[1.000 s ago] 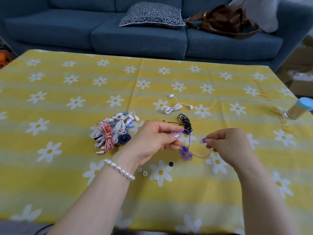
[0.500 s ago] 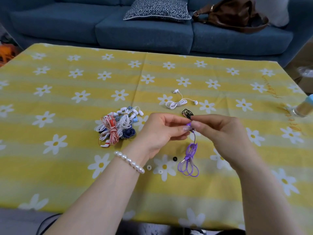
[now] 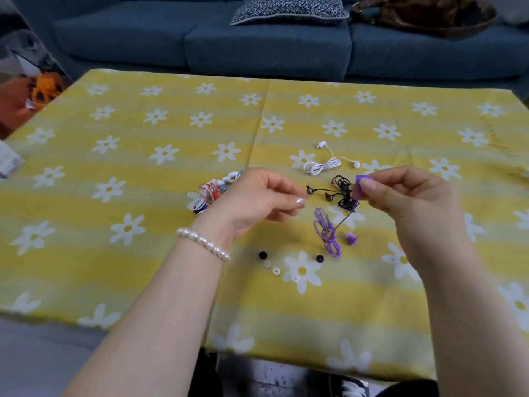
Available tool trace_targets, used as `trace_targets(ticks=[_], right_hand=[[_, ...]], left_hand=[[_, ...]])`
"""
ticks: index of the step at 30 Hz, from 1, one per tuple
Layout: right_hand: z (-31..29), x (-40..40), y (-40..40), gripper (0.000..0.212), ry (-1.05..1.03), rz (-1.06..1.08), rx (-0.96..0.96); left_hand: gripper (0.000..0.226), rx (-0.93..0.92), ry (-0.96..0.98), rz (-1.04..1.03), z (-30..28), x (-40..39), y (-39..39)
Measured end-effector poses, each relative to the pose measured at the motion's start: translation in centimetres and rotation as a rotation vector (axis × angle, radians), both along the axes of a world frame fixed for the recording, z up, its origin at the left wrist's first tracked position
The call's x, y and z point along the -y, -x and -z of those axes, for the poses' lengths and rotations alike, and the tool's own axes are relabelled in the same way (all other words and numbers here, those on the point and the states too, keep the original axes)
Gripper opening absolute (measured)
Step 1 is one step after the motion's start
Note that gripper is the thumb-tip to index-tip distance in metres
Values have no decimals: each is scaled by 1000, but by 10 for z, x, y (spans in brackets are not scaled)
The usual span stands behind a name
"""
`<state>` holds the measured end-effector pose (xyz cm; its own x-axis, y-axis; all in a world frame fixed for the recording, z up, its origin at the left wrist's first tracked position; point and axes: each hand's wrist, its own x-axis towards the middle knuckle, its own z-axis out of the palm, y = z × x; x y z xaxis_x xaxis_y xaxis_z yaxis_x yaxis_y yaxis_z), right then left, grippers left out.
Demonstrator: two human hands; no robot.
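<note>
The right hand (image 3: 412, 202) is held above the cloth (image 3: 143, 253), with a purple piece (image 3: 361, 183) pinched between thumb and forefinger. It is probably an ear tip or a bud, though which cannot be told. The left hand (image 3: 257, 202) is raised just opposite, its thumb and forefinger pressed together. Whether anything is caught between them cannot be told.

The purple earphones (image 3: 327, 237) are left lying in a bundle on the cloth between and below the hands, one bud seen at the bundle's right. The black earphones (image 3: 343, 193) are spread just behind them, and the white earphones (image 3: 322, 166) are coiled farther back. Loose tips (image 3: 276, 271), black and white, are scattered on the cloth near the person.

The work is judged to be the stripping of tips from each set. The white and black sets seem done and the purple set is in hand. The pile (image 3: 210, 191) behind the left hand is taken as yet to be handled, so much is left.
</note>
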<state>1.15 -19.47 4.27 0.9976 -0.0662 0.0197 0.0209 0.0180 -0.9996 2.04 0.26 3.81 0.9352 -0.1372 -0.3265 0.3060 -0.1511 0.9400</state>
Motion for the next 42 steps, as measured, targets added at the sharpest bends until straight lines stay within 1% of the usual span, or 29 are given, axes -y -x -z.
trace_targets(ticks=[2,3,4,5,7,9,11,15,17,20,22,23,25,29,30,32,34,36,39,42], right_hand=[[0,2,0,9,-19,10,-17],[-1,3,0,10,-23,18,-25],[-1,4,0,10,-35,27,-35],[-2,4,1,11,-48,33,-44],[-2,8,0,12,-66,46,-56],[-2,11,3,11,-77,58,-60],[-2,14,5,9,-91,69,-58],[-3,16,10,11,-80,77,-57],[-3,16,12,12,-73,71,-55],[-4,17,14,12,-77,66,-59],[-5,17,14,12,-79,63,-77],[-5,17,14,12,-80,59,-90],[-4,16,13,13,-93,47,-115],[-3,10,13,14,-176,0,-142],[-3,9,13,13,-205,-20,-148],[-4,7,12,12,-270,-69,-162],[-4,6,12,16,-344,-112,-178],[-4,4,12,17,-397,-146,-188],[-4,3,11,20,-442,-170,-182],[-4,4,9,20,-440,-182,-155]], left_hand=[[14,80,-486,98,10,-10,1],[15,80,-664,175,16,-13,4],[15,58,-782,262,21,-15,7],[14,39,-847,351,25,-16,12],[20,23,-898,473,34,-16,17],[28,37,-937,525,40,-17,20],[31,78,-961,544,45,-18,21],[19,159,-954,503,52,-15,21],[11,171,-929,485,54,-13,20],[5,183,-878,462,53,-13,20],[4,211,-798,407,48,-13,20],[4,220,-711,359,43,-11,20],[5,214,-424,240,31,-5,21],[17,108,275,52,7,17,27],[18,73,418,10,3,23,27],[18,16,628,-69,0,32,24],[15,-25,760,-125,-1,40,20],[16,-58,849,-137,-2,46,17],[17,-105,921,-113,-3,54,15],[17,-148,966,-124,-3,61,13]])
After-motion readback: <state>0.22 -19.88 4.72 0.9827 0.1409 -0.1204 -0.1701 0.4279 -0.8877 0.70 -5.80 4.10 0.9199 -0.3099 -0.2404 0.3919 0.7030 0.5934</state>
